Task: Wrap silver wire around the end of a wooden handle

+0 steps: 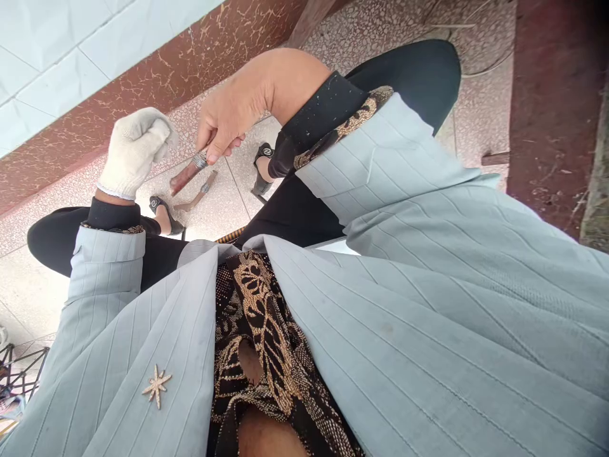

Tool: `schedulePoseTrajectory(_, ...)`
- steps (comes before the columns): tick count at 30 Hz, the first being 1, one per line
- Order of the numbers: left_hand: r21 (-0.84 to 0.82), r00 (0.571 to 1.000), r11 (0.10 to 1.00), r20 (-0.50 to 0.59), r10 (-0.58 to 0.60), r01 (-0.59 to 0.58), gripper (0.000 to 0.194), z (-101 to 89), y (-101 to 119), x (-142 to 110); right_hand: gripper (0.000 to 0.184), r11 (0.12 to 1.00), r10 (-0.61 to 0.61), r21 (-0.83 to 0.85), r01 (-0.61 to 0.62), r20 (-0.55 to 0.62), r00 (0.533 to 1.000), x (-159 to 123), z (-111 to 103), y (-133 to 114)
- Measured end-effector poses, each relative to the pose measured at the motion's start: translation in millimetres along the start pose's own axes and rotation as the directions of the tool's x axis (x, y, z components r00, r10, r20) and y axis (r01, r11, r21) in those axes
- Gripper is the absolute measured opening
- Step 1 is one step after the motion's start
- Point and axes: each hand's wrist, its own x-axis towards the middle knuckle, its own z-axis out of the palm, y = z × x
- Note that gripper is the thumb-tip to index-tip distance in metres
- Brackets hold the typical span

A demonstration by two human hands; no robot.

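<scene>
My left hand, in a white knitted glove, is curled into a fist at the left. Its fingers hide whatever may be inside. My bare right hand is closed around a reddish-brown wooden handle with metal wire wound round it near my fingers. The handle's free end points down and left, toward the gap between my hands; the rest is covered by my hand. Below it on the floor lies a thin brown curved piece, its kind unclear. The two hands are apart.
Speckled floor tiles lie under my feet in black shoes. A brown-veined skirting and white wall tiles run along the upper left. On the right stands a dark red board. A black wire rack shows at lower left.
</scene>
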Motion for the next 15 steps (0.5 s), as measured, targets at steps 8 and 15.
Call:
schedulePoseTrajectory(8, -0.108, 0.984, 0.994, 0.175, -0.001, 0.021, 0.067, 24.0, -7, 6, 0.045, 0.781, 0.243, 0.533, 0.324, -0.739, 0.628, -3, -2, 1)
schedulePoseTrajectory(15, -0.023, 0.987, 0.999, 0.157, 0.034, -0.031, 0.043, 7.5, -8, -1, 0.016, 0.897, 0.035, 0.392, 0.205, -0.526, 0.850, 9, -1, 10)
